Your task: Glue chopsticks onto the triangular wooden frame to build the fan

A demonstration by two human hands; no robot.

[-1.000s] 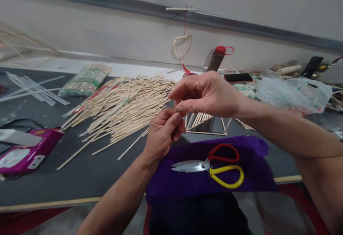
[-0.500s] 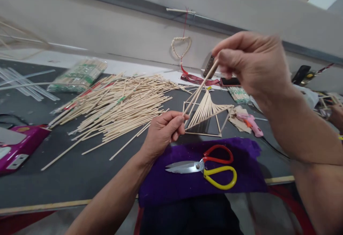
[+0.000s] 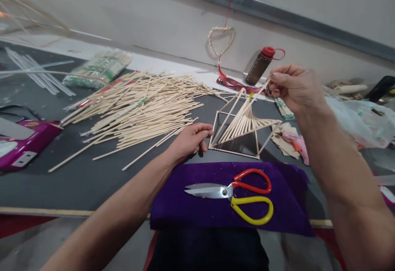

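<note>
Right hand [image 3: 294, 85]'s pulled away from left hand [image 3: 191, 140] since half a second ago. Tabletop [image 3: 123, 188]'s got purple cloth [image 3: 185, 213] along its near edge and the stick frame [image 3: 245, 123] just past it; left's loosely half open by the frame, right's pinching a thin stick [image 3: 261, 90] over its far side.

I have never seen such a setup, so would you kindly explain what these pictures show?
There is no machine: these are a person's bare hands, and every picture comes from one camera worn on the head, looking forward and down. The right hand pinches a thin wooden stick near its upper end, beside a small stick frame. The left hand is at the frame's left side; whether it touches is unclear. On the dark table lie a pile of sticks and a purple cloth with scissors on it.
</note>
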